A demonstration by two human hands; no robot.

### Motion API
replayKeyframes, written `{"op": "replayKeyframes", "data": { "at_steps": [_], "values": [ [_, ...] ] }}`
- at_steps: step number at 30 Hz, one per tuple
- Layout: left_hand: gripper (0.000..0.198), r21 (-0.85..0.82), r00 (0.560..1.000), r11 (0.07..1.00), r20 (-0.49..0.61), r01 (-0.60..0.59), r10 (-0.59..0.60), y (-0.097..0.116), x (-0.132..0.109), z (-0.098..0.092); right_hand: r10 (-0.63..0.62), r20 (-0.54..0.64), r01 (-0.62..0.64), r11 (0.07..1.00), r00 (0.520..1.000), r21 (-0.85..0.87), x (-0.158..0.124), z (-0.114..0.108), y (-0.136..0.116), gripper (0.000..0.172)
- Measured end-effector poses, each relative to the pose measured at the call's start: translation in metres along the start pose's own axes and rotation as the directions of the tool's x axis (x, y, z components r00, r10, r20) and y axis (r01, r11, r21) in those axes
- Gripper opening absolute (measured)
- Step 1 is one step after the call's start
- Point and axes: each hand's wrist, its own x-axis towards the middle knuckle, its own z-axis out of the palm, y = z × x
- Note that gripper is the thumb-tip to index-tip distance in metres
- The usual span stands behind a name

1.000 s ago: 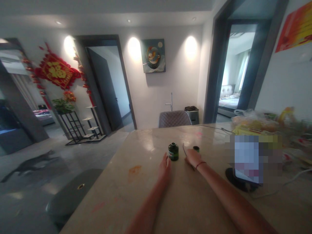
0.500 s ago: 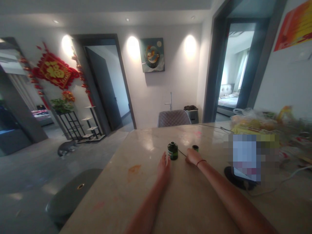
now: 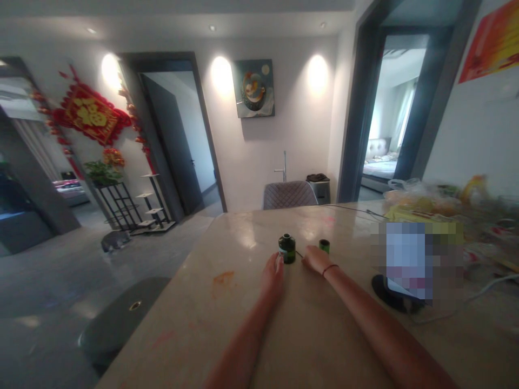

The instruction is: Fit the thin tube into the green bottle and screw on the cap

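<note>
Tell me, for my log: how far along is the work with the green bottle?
Done: nothing visible. In hand: left hand touches the dark green round bottle; right hand lies by a thin dark strand and small dark green cylinder. Left: apparently everything.

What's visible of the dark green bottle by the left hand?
The bottle is small, round and dark green, glossy like glass or plastic, with a narrower dark neck on top. It stands upright on the beige table. The left hand lies flat beside it, fingers at its base, apparently touching. A thin dark cord runs from its right side toward the right hand.
</note>
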Motion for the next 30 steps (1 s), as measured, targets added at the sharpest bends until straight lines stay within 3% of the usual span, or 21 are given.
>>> {"op": "replayKeyframes", "data": {
  "at_steps": [3,6,9,11,14,20,23,25,27,30],
  "values": [
    [0.042,-0.008,1.000,1.000,-0.014,0.012,-0.012,-0.002,0.001,0.001,-0.002,0.001,0.002,0.998,1.000,0.066,0.007,0.004,0.006,0.026],
    [0.037,-0.005,1.000,1.000,-0.018,0.002,-0.002,-0.004,0.002,0.002,-0.005,0.003,0.003,0.954,1.000,0.300,0.012,0.002,0.012,0.018],
    [0.034,-0.006,1.000,1.000,-0.022,-0.012,0.012,-0.005,0.003,0.003,0.019,0.002,-0.017,0.854,1.000,0.521,0.014,-0.006,0.016,0.014],
    [0.033,-0.008,1.000,1.000,-0.027,-0.015,0.015,-0.005,0.003,0.003,0.044,-0.008,-0.027,0.734,0.999,0.679,0.013,-0.013,0.018,0.013],
    [0.033,-0.002,0.999,1.000,-0.021,-0.025,0.025,-0.003,0.002,0.002,0.074,-0.042,0.002,0.477,0.996,0.879,0.011,-0.026,0.021,0.030],
    [0.035,-0.015,1.000,1.000,0.025,0.019,-0.019,0.000,0.000,0.000,0.092,-0.173,0.158,0.154,0.981,0.975,0.014,-0.047,0.024,0.025],
    [0.036,-0.006,1.000,1.000,0.008,0.031,-0.030,0.000,0.000,0.001,0.224,-0.310,0.336,-0.088,0.924,0.938,0.020,-0.048,0.021,0.024],
    [0.038,0.005,0.999,0.999,0.006,0.044,-0.044,-0.002,0.000,0.001,0.357,-0.369,0.450,-0.177,0.858,0.875,0.023,-0.045,0.017,0.026],
    [0.038,0.008,0.998,0.998,0.011,0.055,-0.055,-0.003,0.000,0.002,0.472,-0.391,0.525,-0.192,0.790,0.829,0.026,-0.042,0.013,0.029],
    [0.037,-0.004,0.999,0.999,0.011,0.053,-0.053,-0.005,0.000,0.002,0.545,-0.428,0.567,-0.109,0.721,0.816,0.028,-0.038,0.007,0.034]
  ]
}}
